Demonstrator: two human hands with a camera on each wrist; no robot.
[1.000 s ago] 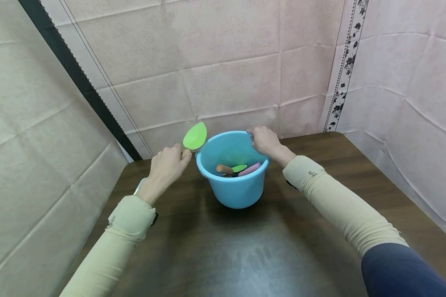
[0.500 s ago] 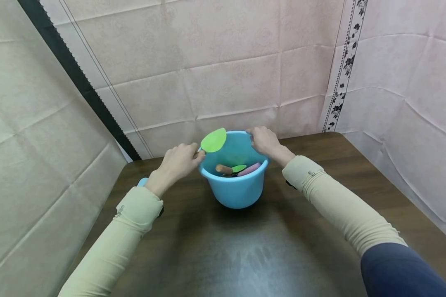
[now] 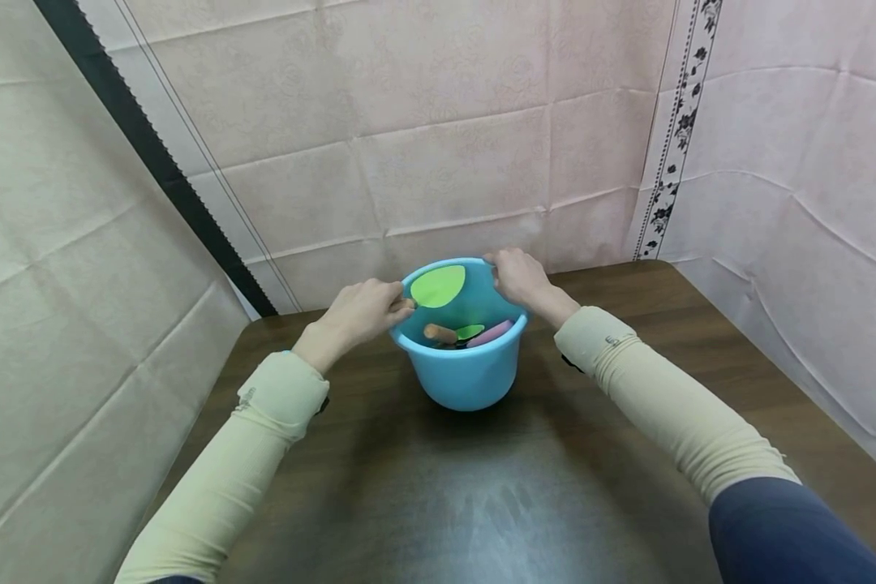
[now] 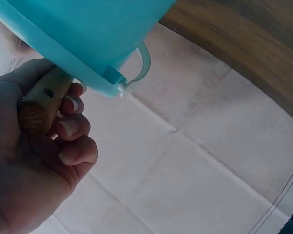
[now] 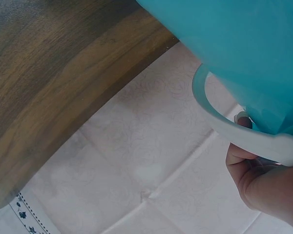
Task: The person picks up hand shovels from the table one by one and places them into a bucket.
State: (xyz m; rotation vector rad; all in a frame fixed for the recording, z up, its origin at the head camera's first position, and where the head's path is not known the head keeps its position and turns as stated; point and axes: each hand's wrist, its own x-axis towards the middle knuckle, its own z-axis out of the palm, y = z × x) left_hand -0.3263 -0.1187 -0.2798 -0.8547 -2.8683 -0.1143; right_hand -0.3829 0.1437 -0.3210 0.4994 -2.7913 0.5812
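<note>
My left hand (image 3: 361, 315) grips the wooden handle (image 4: 44, 100) of a small garden trowel. Its leaf-shaped green blade (image 3: 438, 285) is over the mouth of a light blue bucket (image 3: 463, 377), which stands upright on the table. My right hand (image 3: 521, 280) holds the bucket's far right rim, fingers curled round it beside the pale carrying handle (image 5: 224, 127) in the right wrist view. Inside the bucket lie a wooden tool handle (image 3: 440, 333), a green blade (image 3: 470, 332) and a pink object (image 3: 491, 333); their lower parts are hidden by the near wall.
The dark wooden table (image 3: 453, 495) extends toward me and to both sides of the bucket. A pale patterned cloth (image 3: 453, 162) hangs behind its far edge, and more cloth hangs at left and right.
My left hand has moved right with the trowel, bringing the blade from left of the bucket to over its opening, lower than before. The right hand and bucket have stayed in place.
</note>
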